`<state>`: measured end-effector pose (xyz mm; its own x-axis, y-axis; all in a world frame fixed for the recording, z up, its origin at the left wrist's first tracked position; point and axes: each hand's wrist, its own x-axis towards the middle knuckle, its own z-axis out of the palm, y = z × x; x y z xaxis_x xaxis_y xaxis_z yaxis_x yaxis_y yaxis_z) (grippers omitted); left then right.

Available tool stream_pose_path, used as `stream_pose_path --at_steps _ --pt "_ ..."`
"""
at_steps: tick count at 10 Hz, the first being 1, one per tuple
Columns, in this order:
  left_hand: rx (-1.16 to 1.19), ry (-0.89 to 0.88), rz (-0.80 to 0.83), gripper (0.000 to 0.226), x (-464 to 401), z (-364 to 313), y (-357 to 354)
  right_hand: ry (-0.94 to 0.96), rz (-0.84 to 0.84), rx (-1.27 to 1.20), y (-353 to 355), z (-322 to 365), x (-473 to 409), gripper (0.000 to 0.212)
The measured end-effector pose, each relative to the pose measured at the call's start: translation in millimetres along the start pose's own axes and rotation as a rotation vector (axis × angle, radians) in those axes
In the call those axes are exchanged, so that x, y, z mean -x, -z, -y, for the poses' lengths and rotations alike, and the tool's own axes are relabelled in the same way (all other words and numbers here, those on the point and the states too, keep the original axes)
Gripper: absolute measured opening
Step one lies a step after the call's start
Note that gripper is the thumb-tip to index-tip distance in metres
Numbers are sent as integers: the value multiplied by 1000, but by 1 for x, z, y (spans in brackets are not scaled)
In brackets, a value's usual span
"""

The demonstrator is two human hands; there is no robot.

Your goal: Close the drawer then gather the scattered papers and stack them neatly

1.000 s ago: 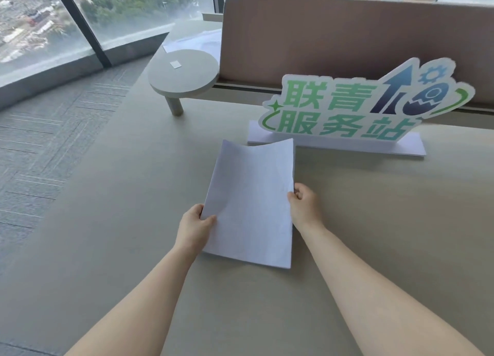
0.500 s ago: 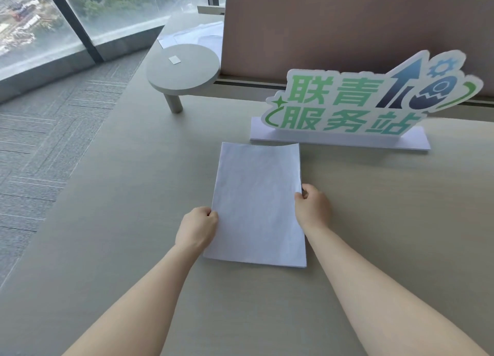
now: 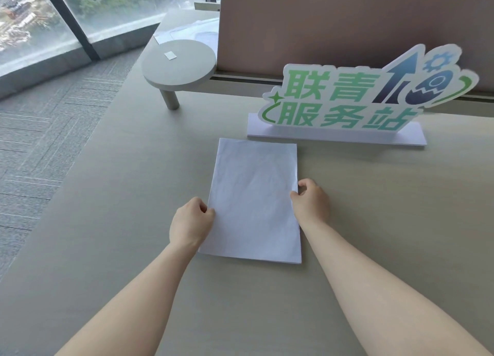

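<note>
A stack of white papers (image 3: 254,198) lies flat on the beige desk (image 3: 374,235), its edges lined up, just in front of the sign. My left hand (image 3: 191,223) sits at the stack's left edge with its fingers curled against it. At the right edge, my right hand (image 3: 311,203) holds the stack with thumb and curled fingers. No drawer is in view.
A green and blue cut-out sign (image 3: 344,101) on a white base stands right behind the stack. A round raised shelf (image 3: 179,64) on a leg is at the back left, a brown partition (image 3: 347,21) behind it. The desk's left edge drops to grey carpet (image 3: 40,141).
The stack was lifted and bowed between my hands; it now lies flat on the desk, squared up. Both hands stay at its side edges.
</note>
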<state>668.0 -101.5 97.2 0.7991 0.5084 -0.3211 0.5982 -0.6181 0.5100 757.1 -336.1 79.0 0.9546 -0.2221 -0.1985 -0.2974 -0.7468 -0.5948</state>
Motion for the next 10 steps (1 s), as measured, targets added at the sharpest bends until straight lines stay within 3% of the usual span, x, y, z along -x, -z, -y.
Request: stream_pose_path --at_steps 6,10 --pt "38 35 -55 13 3 -4 3 -61 13 -33 0 -1 -1 18" --pt "232 -84 -156 16 25 -14 10 -156 49 -515 18 -7 24 15"
